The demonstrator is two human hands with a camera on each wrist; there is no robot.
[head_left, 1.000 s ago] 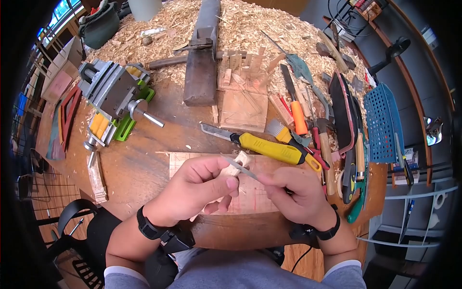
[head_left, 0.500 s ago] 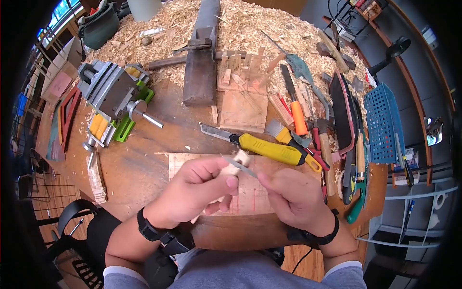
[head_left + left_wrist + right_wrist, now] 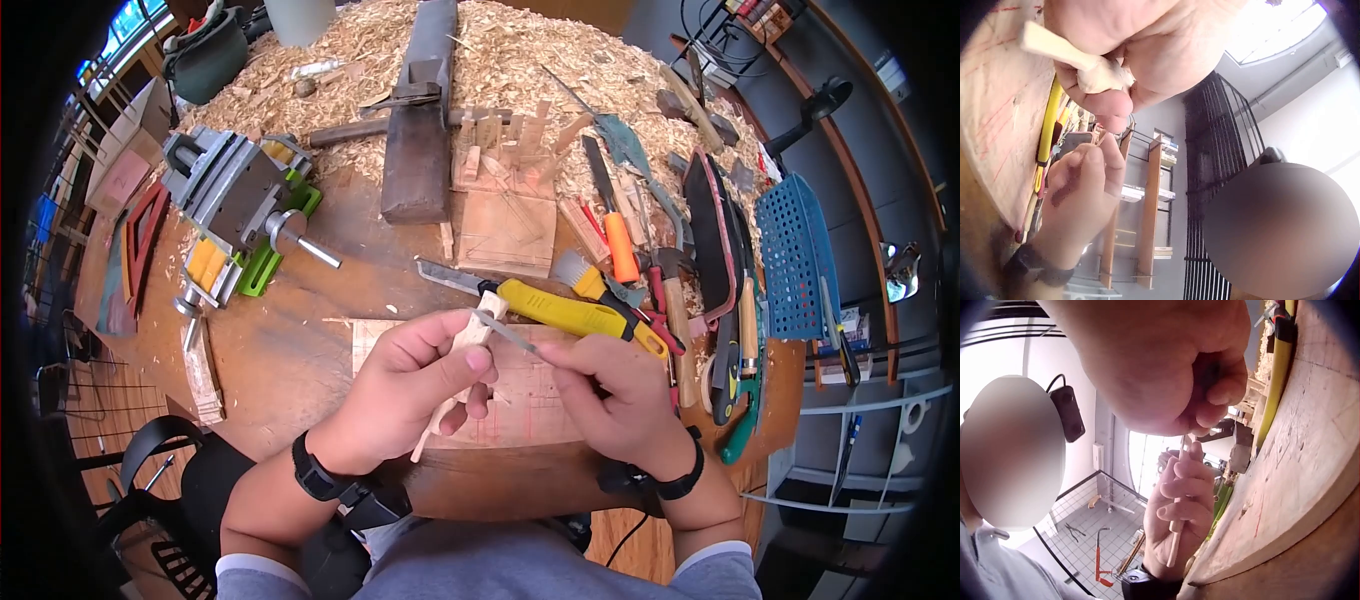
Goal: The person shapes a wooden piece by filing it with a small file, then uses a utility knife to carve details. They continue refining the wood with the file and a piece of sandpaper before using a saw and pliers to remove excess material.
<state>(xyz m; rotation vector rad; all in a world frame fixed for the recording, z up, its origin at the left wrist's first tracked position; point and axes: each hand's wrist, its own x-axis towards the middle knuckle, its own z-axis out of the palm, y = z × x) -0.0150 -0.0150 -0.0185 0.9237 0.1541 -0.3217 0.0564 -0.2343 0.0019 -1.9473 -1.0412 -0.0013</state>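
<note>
The left hand (image 3: 405,385) grips a small carved piece of pale wood (image 3: 482,322), thumb across it. Its thicker end sticks up past the fingers and a thin tail slants down below them. In the left wrist view the wood's narrow end (image 3: 1054,45) pokes out beside the fingers. A thin grey metal tool (image 3: 513,337) lies against the upper part of the wood. Its other end is pinched by the right hand (image 3: 620,405), fingers curled; the part inside that hand is hidden. The right wrist view shows the left hand (image 3: 1185,506) wrapped round the wood (image 3: 1174,540).
A marked board (image 3: 530,400) lies under the hands. Beyond it are a yellow-handled saw (image 3: 560,306), a wooden block (image 3: 507,230) and a dark plane (image 3: 416,170). A metal vise (image 3: 235,190) stands left; several tools and a blue basket (image 3: 795,255) are right. Shavings (image 3: 560,50) cover the back.
The wood in the left hand has turned and risen, so its upper end reaches the saw handle in view and its thin tail shows below. The grey tool has shifted up slightly.
</note>
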